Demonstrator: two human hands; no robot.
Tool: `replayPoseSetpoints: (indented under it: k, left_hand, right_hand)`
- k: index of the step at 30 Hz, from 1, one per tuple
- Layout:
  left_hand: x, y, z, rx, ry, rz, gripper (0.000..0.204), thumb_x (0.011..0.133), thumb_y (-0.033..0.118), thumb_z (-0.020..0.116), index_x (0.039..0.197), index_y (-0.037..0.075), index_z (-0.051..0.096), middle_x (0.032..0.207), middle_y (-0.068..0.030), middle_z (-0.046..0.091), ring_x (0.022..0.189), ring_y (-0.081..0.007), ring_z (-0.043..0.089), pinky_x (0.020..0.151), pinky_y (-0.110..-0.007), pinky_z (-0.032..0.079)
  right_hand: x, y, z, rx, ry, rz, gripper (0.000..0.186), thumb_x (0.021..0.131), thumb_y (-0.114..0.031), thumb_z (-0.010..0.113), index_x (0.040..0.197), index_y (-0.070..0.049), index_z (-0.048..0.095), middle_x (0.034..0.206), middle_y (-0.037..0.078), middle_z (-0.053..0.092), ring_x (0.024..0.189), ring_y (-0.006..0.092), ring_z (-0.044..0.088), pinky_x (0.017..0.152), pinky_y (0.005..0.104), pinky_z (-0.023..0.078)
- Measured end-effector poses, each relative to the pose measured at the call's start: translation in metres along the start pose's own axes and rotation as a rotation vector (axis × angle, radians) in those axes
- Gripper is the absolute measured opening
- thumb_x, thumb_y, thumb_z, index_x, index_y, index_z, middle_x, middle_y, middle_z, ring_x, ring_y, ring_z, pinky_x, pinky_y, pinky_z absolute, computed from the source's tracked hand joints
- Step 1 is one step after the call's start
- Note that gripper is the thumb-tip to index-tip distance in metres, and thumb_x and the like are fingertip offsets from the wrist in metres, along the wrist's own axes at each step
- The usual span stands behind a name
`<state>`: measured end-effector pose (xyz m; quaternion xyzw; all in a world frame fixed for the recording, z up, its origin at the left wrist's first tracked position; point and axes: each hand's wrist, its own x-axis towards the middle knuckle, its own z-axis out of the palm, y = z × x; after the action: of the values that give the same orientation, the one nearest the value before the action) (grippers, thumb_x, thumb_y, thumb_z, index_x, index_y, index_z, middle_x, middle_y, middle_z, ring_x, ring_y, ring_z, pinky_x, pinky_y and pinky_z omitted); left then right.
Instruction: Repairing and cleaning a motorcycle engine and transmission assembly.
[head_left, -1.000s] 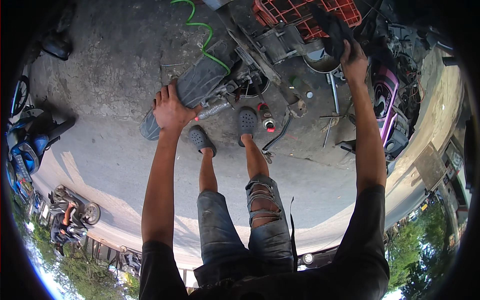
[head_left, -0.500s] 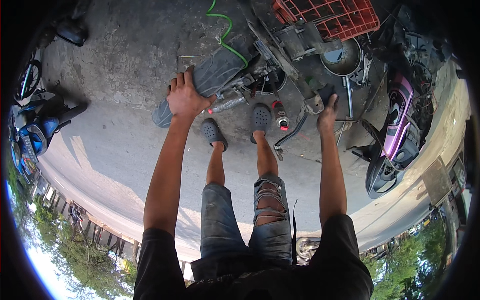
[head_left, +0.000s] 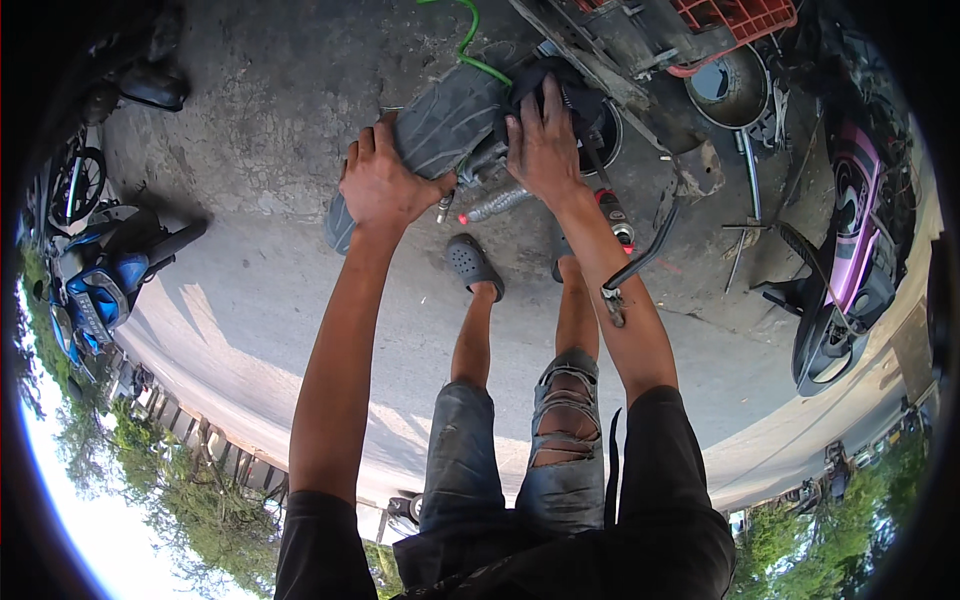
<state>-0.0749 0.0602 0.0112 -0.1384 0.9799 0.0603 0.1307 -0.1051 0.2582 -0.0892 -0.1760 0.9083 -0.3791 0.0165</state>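
A grey motorcycle tyre [head_left: 440, 125] stands at an angle in front of me, mounted on a motorcycle's rear end. My left hand [head_left: 385, 188] grips its near-left part, thumb toward the wheel's side and fingers over the tread. My right hand [head_left: 547, 155] presses a black cloth [head_left: 580, 92] against the side of the wheel, where the cloth hides the parts beneath. Below it sits a silver cylindrical part [head_left: 498, 203] with a red tip. Right of the wheel, a metal arm [head_left: 700, 168] sticks out toward me.
A green hose [head_left: 467, 40] curls behind the tyre. A red-capped can [head_left: 614, 218] stands by my right forearm. Further right are a metal basin [head_left: 730, 90] holding liquid, a red crate [head_left: 745, 18] and a purple fairing [head_left: 853, 225]. A blue motorcycle [head_left: 112, 290] is parked left.
My right hand has moved left from the end of the metal arm to the wheel's side, carrying the black cloth. The left hand stays on the tyre. The view has shifted slightly.
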Motion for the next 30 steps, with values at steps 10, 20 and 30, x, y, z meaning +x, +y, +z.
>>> replayPoseSetpoints:
  k: [10,20,30]
  left_hand:
    - [-0.007,0.009,0.002,0.021,-0.003,0.034,0.094,0.056,0.046,0.089,0.131,0.006,0.051,0.118,-0.0198,0.063,0.108,-0.0399,0.064,0.090,-0.049,0.055]
    - [0.002,0.012,0.004,0.008,-0.002,0.074,0.095,0.055,0.044,0.090,0.131,0.005,0.051,0.117,-0.0198,0.062,0.109,-0.0407,0.064,0.091,-0.049,0.055]
    - [0.003,0.007,0.001,0.008,0.010,0.076,0.095,0.054,0.045,0.090,0.131,0.006,0.051,0.114,-0.0203,0.063,0.105,-0.0411,0.065,0.090,-0.050,0.055]
  right_hand:
    - [0.040,0.011,-0.021,-0.082,-0.316,0.175,0.067,0.100,-0.045,0.049,0.141,0.006,0.044,0.136,0.025,0.055,0.106,0.0437,0.064,0.087,0.0531,0.055]
    - [-0.053,0.029,-0.008,-0.247,0.023,0.163,0.043,0.099,-0.032,0.051,0.116,0.005,0.066,0.105,0.023,0.068,0.097,0.0375,0.066,0.092,0.0533,0.049]
    - [0.017,0.023,-0.011,-0.252,-0.264,0.145,0.036,0.094,-0.035,0.065,0.098,0.000,0.071,0.081,0.017,0.068,0.070,0.0355,0.068,0.072,0.0433,0.056]
